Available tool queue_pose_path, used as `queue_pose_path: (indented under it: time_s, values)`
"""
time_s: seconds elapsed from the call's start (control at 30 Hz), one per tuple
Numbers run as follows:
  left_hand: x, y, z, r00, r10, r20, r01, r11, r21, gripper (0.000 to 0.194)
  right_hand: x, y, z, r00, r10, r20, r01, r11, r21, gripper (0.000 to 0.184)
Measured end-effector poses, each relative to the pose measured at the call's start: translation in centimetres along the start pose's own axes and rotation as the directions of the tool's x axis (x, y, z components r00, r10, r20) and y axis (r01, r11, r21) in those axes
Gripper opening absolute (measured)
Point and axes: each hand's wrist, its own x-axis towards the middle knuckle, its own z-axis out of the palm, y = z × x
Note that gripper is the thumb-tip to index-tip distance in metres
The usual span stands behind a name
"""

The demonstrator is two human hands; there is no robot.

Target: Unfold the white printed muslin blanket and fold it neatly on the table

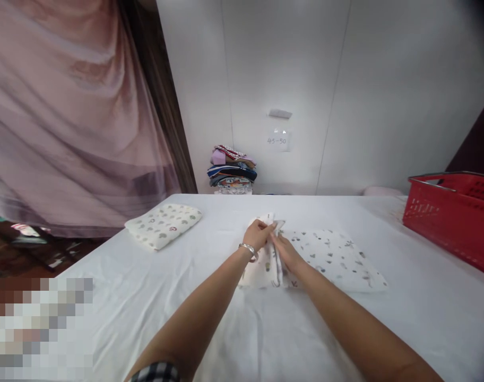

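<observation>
A white cloth with small dark prints (331, 257) lies on the table in front of me, its left part folded over on itself. My left hand (258, 234), with a silver bangle at the wrist, pinches the upper edge of that folded part. Beside it my right hand (286, 250) rests against the fold, fingers extended along the cloth's raised edge and partly hidden. To the left lies a second folded cloth (164, 225), cream with grey and red mushroom-like prints, which neither hand touches.
A red plastic basket (451, 217) with a metal handle stands at the table's right edge. Behind the white-covered table (178, 302) is a stack of folded fabrics (233, 168). A paper label (277, 141) is on the wall. Pink drapery (67, 106) hangs at the left.
</observation>
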Motion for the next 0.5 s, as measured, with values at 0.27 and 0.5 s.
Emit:
queue_pose_path:
  time_s: [0.27, 0.5]
  values:
    - [-1.3, -0.6, -2.4, 0.999, 0.000, -0.049, -0.007, 0.990, -0.144, 0.022, 1.5, -0.5, 1.7, 1.000, -0.010, -0.008, 0.011, 0.989, 0.150, 0.047]
    - [-1.9, -0.2, -4.2, 0.982, 0.071, -0.177, -0.114, 0.963, -0.244, 0.013, 3.2, -1.3, 2.8, 0.987, -0.044, -0.156, 0.046, 0.999, 0.010, 0.035]
